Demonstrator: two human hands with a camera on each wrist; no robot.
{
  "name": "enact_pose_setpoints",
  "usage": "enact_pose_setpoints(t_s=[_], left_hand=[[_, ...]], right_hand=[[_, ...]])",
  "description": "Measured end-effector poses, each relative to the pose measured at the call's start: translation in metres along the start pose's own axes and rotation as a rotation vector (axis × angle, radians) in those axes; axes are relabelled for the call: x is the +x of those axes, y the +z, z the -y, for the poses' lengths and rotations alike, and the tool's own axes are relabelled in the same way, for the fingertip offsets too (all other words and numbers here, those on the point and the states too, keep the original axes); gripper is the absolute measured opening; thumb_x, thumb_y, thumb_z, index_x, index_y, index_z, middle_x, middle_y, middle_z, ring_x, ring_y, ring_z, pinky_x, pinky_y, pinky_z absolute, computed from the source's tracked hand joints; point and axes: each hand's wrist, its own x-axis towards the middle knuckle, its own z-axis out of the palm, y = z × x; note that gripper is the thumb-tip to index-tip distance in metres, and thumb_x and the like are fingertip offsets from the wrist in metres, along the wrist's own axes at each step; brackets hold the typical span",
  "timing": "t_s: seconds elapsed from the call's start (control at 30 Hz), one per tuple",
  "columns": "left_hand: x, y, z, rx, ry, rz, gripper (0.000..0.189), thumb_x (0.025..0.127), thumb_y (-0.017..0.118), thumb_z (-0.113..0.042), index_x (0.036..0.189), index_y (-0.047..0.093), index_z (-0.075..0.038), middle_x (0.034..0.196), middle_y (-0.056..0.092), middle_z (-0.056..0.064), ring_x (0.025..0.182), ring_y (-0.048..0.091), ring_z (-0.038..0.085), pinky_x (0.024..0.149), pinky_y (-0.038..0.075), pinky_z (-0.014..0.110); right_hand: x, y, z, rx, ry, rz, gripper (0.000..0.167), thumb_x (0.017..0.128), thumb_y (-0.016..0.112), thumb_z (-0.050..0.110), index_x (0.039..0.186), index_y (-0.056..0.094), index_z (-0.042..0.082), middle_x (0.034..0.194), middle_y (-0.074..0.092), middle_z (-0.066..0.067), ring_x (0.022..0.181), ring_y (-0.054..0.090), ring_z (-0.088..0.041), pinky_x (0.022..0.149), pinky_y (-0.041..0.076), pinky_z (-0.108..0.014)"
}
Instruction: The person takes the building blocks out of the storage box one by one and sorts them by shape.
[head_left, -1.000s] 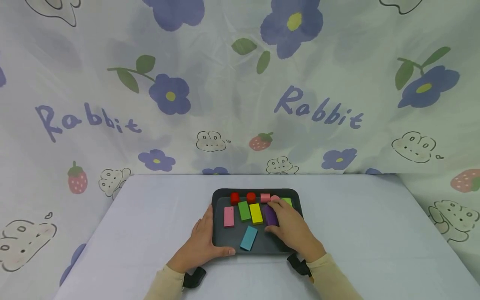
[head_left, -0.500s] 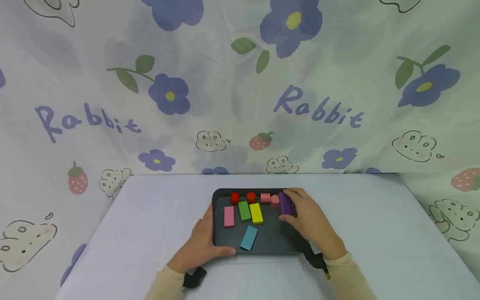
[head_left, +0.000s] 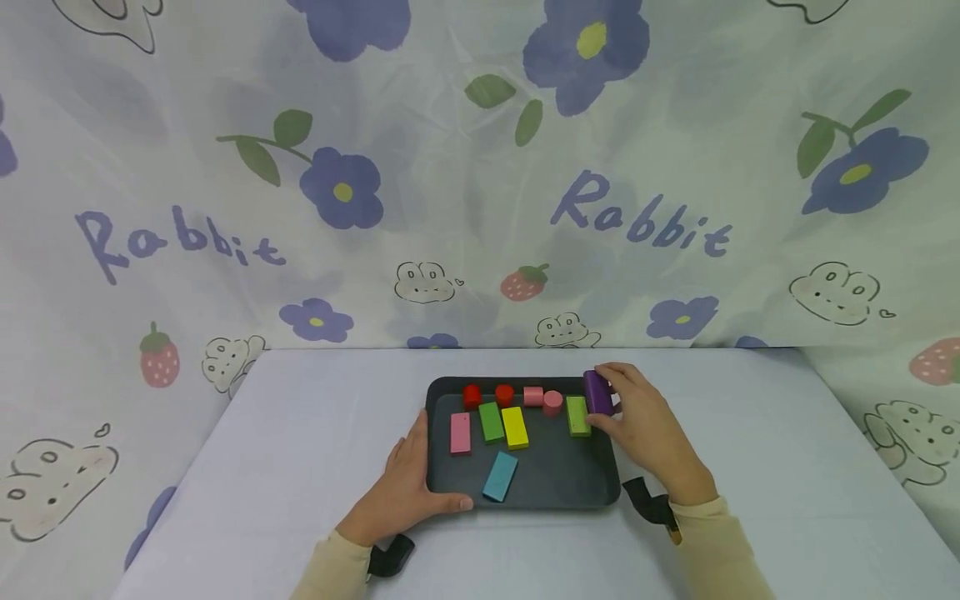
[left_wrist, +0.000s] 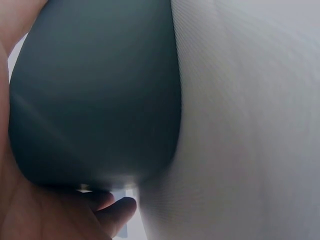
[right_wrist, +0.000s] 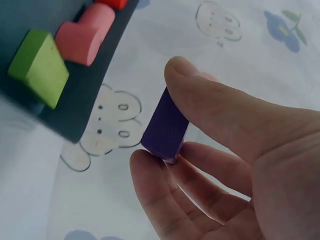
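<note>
My right hand pinches a purple block between thumb and fingers, up over the right rim of the dark grey tray. In the right wrist view the purple block is gripped at its sides, apart from the tray corner. My left hand holds the tray's front left corner, thumb at the front rim and fingers along the left side. A light green block lies in the tray just left of the purple one. The left wrist view is mostly filled by the dark tray wall.
Also in the tray are a pink block, a green block, a yellow block and a blue block. Small red pieces and pink cylinders line its back. A white-covered table meets a printed curtain.
My right hand has moved right and up with the purple block, from beside the yellow block to over the tray's right rim, uncovering the light green block. My left hand has stayed in place.
</note>
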Motion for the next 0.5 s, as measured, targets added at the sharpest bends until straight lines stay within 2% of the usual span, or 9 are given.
enact_pose_setpoints(t_s=[0.3, 0.5], left_hand=[[0.000, -0.001, -0.001, -0.003, 0.001, -0.009, 0.141, 0.071, 0.083, -0.063, 0.159, -0.007, 0.000, 0.168, -0.001, 0.015, 0.154, 0.007, 0.033, 0.121, 0.002, 0.059], [-0.001, 0.000, -0.001, -0.002, -0.002, -0.008, 0.141, 0.071, 0.083, -0.063, 0.159, -0.007, 0.000, 0.168, -0.001, 0.015, 0.154, 0.007, 0.033, 0.121, 0.001, 0.058]], right_hand=[[0.005, -0.001, -0.019, -0.005, 0.008, -0.014, 0.070, 0.083, 0.084, 0.011, 0.141, 0.049, -0.008, 0.141, 0.048, -0.027, 0.096, 0.066, -0.033, 0.081, 0.058, -0.046], [0.007, 0.002, -0.033, -0.008, 0.046, -0.026, 0.070, 0.083, 0.083, 0.011, 0.141, 0.049, -0.009, 0.141, 0.048, -0.028, 0.097, 0.066, -0.034, 0.083, 0.058, -0.048]])
